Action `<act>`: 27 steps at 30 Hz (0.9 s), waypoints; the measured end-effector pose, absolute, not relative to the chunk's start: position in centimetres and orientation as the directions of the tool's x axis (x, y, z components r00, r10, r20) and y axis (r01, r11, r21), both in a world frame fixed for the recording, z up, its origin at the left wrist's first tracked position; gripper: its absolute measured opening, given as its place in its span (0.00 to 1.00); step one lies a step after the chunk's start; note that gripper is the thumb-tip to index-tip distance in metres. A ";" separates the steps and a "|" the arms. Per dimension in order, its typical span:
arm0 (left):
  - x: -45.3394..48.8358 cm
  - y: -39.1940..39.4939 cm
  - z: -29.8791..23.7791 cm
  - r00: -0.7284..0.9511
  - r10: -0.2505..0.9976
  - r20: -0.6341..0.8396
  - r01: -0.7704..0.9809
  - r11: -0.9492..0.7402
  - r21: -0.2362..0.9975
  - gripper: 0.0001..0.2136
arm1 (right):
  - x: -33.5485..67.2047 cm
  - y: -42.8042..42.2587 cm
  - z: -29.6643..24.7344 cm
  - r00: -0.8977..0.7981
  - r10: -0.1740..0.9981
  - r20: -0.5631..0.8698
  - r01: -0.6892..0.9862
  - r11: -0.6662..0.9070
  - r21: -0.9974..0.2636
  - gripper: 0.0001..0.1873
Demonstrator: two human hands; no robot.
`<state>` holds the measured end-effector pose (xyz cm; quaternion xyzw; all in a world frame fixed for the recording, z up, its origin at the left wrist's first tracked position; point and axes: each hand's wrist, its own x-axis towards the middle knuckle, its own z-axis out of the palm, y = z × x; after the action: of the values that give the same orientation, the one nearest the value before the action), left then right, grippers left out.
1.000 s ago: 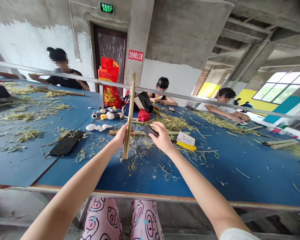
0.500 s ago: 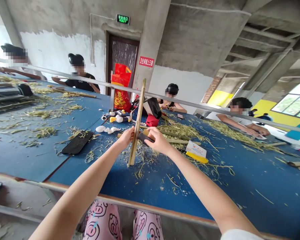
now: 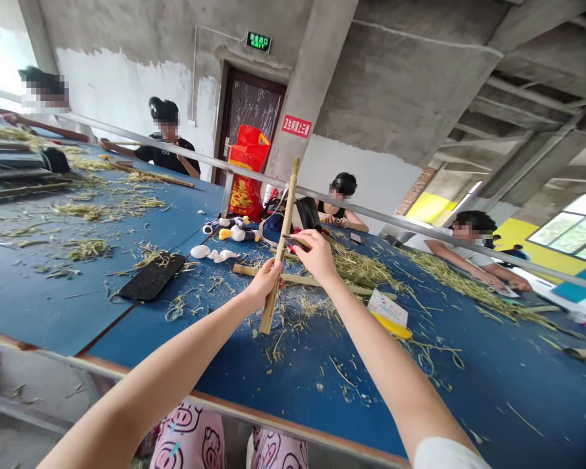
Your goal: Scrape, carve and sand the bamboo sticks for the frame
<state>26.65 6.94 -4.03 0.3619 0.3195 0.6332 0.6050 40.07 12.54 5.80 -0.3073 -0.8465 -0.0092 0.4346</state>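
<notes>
A split bamboo strip (image 3: pixel 288 208) stands steeply tilted in front of me over the blue table. My left hand (image 3: pixel 266 284) is closed around its lower part. In a pinch, my right hand (image 3: pixel 318 254) holds a dark, flat tool (image 3: pixel 297 242), whose exact kind I cannot make out. The tool's end meets the strip's right side, above my left hand. Another bamboo strip (image 3: pixel 317 282) lies behind, crossing under my wrists' line of view. Pale dust and bamboo shavings (image 3: pixel 359 264) are scattered beneath and beyond both hands.
Left of my hands lies a black phone (image 3: pixel 152 279); to the right, a white card (image 3: pixel 389 310) with a yellow edge. Plush toys (image 3: pixel 239 232) and a red bag (image 3: pixel 247 179) are farther back. A metal rail (image 3: pixel 395 215) crosses above the table. Several people sit beyond.
My left hand has shifted lower on the bamboo strip. My right hand has moved the dark tool higher along it and turned it. The whole view has swung slightly.
</notes>
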 end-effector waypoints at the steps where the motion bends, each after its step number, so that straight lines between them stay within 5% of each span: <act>1: 26.8 6.8 -4.1 -0.006 0.997 0.073 -0.542 -0.065 0.838 0.15 | 39.6 13.1 5.7 -0.463 0.500 0.732 0.517 0.823 -0.234 0.14; 8: 27.2 6.9 -4.4 -0.056 0.988 0.144 -0.569 -0.150 0.809 0.19 | 38.7 12.7 2.5 -0.484 0.556 0.676 0.605 0.770 -0.201 0.14; 13: 27.2 7.0 -4.6 -0.067 0.983 0.171 -0.551 -0.179 0.815 0.16 | 40.3 11.2 1.6 -0.518 0.594 0.616 0.528 0.788 -0.317 0.11; 20: 26.9 6.7 -4.5 -0.110 0.978 0.177 -0.512 -0.209 0.833 0.16 | 38.3 10.8 1.3 -0.643 0.439 0.627 0.590 0.806 0.041 0.19; 27: 27.0 6.9 -4.5 -0.120 0.976 0.180 -0.505 -0.216 0.836 0.16 | 37.2 9.6 2.1 -0.588 0.511 0.627 0.654 0.757 -0.004 0.20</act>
<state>27.02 6.88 -4.51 0.3800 0.3103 0.6810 0.5436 37.21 9.55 2.10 -0.3296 -0.8836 -0.1140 0.3124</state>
